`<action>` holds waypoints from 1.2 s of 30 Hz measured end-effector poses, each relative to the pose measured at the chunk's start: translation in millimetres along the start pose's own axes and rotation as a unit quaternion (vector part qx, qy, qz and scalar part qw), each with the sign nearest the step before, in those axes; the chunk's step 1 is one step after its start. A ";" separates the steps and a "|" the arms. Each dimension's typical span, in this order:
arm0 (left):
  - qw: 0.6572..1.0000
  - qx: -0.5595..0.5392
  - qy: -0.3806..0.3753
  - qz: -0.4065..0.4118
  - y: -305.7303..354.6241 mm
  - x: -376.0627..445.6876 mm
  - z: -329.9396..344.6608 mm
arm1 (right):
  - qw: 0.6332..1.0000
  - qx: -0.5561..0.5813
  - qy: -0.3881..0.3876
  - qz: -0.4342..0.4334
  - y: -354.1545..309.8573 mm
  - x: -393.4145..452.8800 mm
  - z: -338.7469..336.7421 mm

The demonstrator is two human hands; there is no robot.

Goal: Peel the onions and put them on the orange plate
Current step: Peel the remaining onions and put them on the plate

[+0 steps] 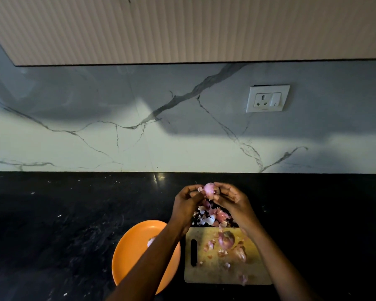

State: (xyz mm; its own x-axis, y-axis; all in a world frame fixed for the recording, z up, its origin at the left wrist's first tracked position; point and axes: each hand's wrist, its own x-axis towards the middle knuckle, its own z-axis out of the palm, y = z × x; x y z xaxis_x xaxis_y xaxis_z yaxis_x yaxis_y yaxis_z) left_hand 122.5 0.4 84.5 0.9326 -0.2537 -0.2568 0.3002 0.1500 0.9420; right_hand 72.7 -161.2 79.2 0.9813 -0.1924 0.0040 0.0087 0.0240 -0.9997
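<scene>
Pink onion (210, 189) pinched between curled fingers (220, 189) of both hands.

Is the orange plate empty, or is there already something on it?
Not empty. The orange plate holds one pale, peeled-looking onion, partly hidden behind the left forearm; whether more lies under the arm cannot be told.

One view only: head camera, worn above my eyes, wide-angle, facing forward and down across the black counter (52, 224) to the marble backsplash (117, 137) and ribbed cabinet front (182, 29). My hands sit low in the centre of frame, near the lens; forearms enter from the bottom edge. Wall socket (267, 98) upper right, farther off. No second view to overlap.
</scene>
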 end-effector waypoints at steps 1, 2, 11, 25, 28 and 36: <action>1.000 -0.003 0.003 -0.005 0.6 1.2 -0.7 | 1.000 0.010 -0.006 0.008 0.1 0.3 -0.3; 1.000 -0.005 0.006 -0.008 1.1 2.3 -1.4 | 0.999 0.030 -0.011 0.018 0.3 0.7 -0.1; 0.999 -0.018 0.036 -0.018 -2.5 -1.6 -4.9 | 0.998 0.044 0.010 0.040 0.7 -2.7 13.4; 0.984 0.147 0.061 0.075 -10.7 -5.9 -4.5 | 0.996 0.067 0.011 0.064 4.2 -1.7 9.5; 0.988 0.139 0.018 0.068 -5.7 -5.3 -8.4 | 0.996 0.069 -0.009 0.061 3.0 -4.4 6.4; 0.982 0.136 -0.076 0.104 -3.6 -9.8 -13.3 | 0.986 0.133 -0.042 0.089 1.1 -3.1 1.3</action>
State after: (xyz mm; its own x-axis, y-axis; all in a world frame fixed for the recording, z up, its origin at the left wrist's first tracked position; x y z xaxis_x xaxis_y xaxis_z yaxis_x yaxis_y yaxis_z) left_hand 115.0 15.0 80.8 0.9212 -0.3875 -0.0366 0.0218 -0.0426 0.9989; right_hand 69.9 -159.3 78.1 0.9843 -0.0800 -0.1572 -0.1256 0.3079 -0.9431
